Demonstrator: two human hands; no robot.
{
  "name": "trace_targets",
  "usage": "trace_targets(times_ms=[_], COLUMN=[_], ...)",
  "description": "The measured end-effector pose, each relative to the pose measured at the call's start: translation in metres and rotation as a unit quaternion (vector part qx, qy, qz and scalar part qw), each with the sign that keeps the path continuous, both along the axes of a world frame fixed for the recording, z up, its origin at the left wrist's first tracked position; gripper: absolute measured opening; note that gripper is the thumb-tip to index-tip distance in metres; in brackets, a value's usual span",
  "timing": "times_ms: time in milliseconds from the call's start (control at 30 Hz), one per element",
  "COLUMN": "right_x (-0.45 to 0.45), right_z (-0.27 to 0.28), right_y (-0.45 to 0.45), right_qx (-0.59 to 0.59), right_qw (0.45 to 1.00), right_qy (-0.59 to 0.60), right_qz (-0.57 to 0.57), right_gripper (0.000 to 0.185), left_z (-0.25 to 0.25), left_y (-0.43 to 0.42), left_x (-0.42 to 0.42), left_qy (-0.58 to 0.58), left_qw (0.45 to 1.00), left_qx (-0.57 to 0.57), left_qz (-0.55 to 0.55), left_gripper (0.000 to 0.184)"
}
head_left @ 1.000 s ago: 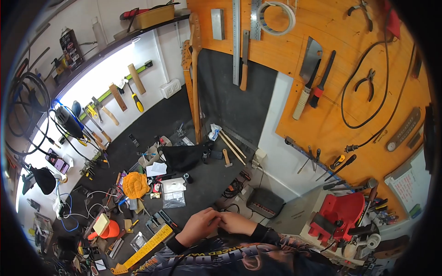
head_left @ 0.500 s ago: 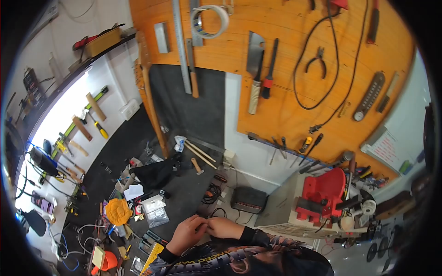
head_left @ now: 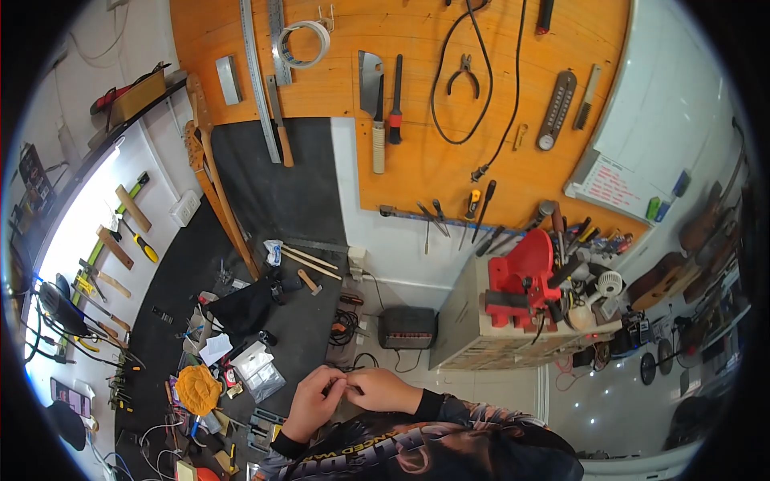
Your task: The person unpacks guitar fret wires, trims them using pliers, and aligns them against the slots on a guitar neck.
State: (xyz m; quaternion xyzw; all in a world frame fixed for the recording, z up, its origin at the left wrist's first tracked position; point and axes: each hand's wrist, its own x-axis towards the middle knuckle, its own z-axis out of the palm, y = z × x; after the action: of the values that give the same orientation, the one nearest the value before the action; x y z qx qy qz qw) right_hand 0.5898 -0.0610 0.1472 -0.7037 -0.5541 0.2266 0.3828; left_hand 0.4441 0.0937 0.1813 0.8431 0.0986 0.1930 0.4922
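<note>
My left hand (head_left: 318,398) and my right hand (head_left: 387,391) meet in front of my chest, near the front edge of the dark workbench (head_left: 309,341). Fingers on both are curled and pinched together, tips nearly touching. Whatever sits between them is too small or too hidden to make out. On the bench to the left, closest to my left hand, lies a clear plastic bag (head_left: 261,373). Beyond it are a white paper (head_left: 215,350) and an orange cloth (head_left: 198,390).
Two guitar necks (head_left: 228,200) lean at the bench's back. A small amplifier (head_left: 407,327) stands on the floor ahead. To the right, a cabinet (head_left: 461,337) carries a red machine (head_left: 521,280). Tools hang on the orange wall board (head_left: 513,180), including a cleaver (head_left: 371,88).
My view has turned to the right, so the wall board and bench appear shifted left. Both hands stay together, fingers still pinched.
</note>
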Motion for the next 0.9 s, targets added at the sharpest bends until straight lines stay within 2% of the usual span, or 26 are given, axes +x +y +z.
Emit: trace_targets(times_ms=[233, 333, 533, 733, 900], right_x=[-0.076, -0.108, -0.159, -0.188, -0.200], right_z=[0.008, 0.002, -0.017, -0.012, -0.019], right_y=[-0.027, -0.032, -0.038, -0.038, -0.027], right_qx=[-0.002, 0.020, 0.012, -0.001, 0.018], right_qw=[0.999, 0.999, 0.998, 0.998, 0.995], right_qy=[0.036, 0.026, 0.064, 0.057, 0.082], right_qz=[-0.033, -0.029, 0.013, 0.032, 0.054], right_gripper=[0.014, 0.013, 0.015, 0.016, 0.018], left_z=[-0.001, -0.004, -0.015, -0.028, -0.016], left_y=[-0.013, -0.023, -0.041, -0.042, -0.038], left_x=[-0.068, -0.103, -0.164, -0.201, -0.216], left_qy=[-0.005, 0.026, 0.026, 0.026, 0.022], left_qw=[1.000, 0.996, 0.993, 0.998, 0.996], left_qx=[-0.022, -0.081, -0.116, -0.045, -0.045], left_qz=[-0.013, -0.003, 0.012, 0.047, 0.068], left_gripper=[0.009, 0.007, 0.006, 0.004, 0.007])
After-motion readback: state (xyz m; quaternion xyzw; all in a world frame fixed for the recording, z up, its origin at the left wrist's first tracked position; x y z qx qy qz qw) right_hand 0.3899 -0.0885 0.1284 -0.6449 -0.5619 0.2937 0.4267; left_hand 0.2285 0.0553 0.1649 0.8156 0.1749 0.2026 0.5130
